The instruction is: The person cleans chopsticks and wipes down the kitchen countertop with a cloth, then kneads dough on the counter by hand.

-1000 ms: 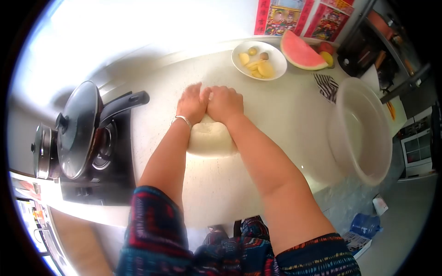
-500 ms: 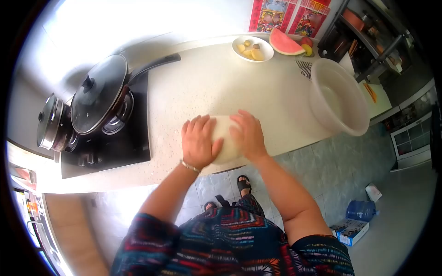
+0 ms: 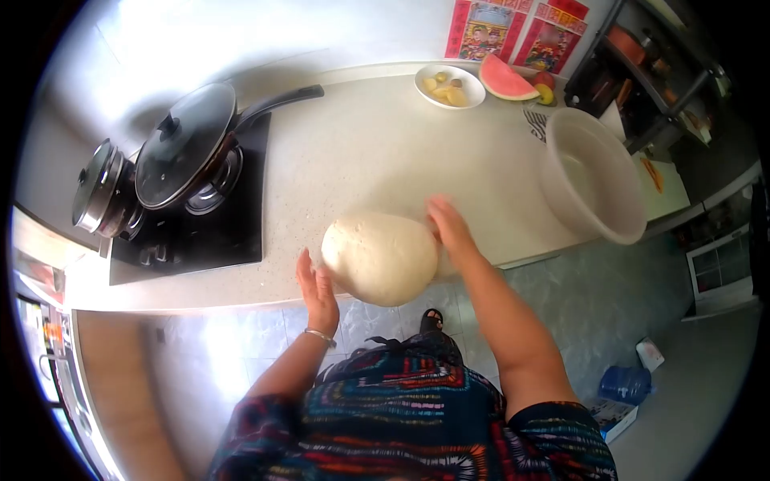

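A large, smooth, pale ball of dough (image 3: pixel 380 258) lies at the front edge of the counter. On its left side is my left hand (image 3: pixel 318 290), fingers stretched out and apart from one another, close to the dough's lower left. My right hand (image 3: pixel 451 228) is at the dough's right side, its fingers extended and somewhat blurred. Neither hand is closed round the dough; whether the right fingers touch it I cannot tell.
A lidded frying pan (image 3: pixel 186 148) and a smaller lidded pot (image 3: pixel 103 192) stand on the black gas hob (image 3: pixel 212 248) at left. To the right sits a large white basin (image 3: pixel 597 180). Behind are a bowl of cut pieces (image 3: pixel 429 98), a watermelon wedge (image 3: pixel 505 78) and forks (image 3: pixel 536 123).
Both hands have come off the top of the dough and moved apart to its sides. The dough now shows whole and rounder. The camera view has shifted slightly.
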A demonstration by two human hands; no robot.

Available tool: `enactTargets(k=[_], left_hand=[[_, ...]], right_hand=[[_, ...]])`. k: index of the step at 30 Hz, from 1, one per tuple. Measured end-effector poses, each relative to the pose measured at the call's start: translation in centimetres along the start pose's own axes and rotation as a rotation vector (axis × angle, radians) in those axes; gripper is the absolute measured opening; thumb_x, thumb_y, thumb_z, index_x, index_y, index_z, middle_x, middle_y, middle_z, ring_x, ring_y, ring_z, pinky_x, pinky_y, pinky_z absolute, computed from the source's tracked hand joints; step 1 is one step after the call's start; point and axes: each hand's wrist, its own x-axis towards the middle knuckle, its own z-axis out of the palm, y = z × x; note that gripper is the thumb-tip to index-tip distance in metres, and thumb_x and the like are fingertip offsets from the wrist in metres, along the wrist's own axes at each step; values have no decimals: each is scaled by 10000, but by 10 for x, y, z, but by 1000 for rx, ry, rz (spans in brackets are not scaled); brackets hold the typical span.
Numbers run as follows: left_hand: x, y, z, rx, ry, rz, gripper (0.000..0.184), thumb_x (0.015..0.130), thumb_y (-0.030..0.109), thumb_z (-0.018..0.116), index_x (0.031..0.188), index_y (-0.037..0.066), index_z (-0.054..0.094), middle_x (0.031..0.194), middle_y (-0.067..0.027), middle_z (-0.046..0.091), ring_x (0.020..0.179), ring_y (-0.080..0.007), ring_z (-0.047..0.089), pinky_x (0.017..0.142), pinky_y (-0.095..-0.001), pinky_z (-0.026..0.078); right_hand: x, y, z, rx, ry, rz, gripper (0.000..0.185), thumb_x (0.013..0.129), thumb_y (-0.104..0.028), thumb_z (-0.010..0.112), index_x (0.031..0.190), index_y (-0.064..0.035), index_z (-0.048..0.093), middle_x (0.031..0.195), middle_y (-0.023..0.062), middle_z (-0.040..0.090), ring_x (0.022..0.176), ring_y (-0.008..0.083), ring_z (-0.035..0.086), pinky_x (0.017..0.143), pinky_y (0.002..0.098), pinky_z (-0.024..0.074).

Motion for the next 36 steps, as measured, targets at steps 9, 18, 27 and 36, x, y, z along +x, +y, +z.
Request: enactTargets(k=[9,18,27,36], left_hand=[[3,45,25,-811,-51,-534,699,937,585,225,1325,48,448,1262,-158,548,1128,-300,556,964,-427,459],[42,109,88,-686,-160,-327,597,972,474,238,1306,30,458,1234,-160,546,1123,-272,543,950,-402,442],[56,224,258,-668,-557,31,460,944,247,460,1302,-36,411,1245,-150,513,1111,-204,510,957,-334,418],[44,236,461,-259,-597,241,575,849,319,649,1270,-24,459,1203,-203,559,1073,-272,559,958,-356,411]], right_hand=[[-27,-12,48,-255,-331,-148,475,819,-332,574,1186,-31,555,1115,227,588,1059,352,552,920,444,432],[-23,-94,-34,-225,-41,-487,483,819,-276,608,1235,-50,516,1174,175,542,1130,332,483,975,433,350],[-13,-120,-182,139,374,-457,474,860,-191,607,1289,-27,490,1221,149,529,1141,240,512,975,342,400],[41,-95,-349,-62,514,-368,527,863,-220,596,1338,-42,450,1303,168,496,1165,256,508,992,336,398]])
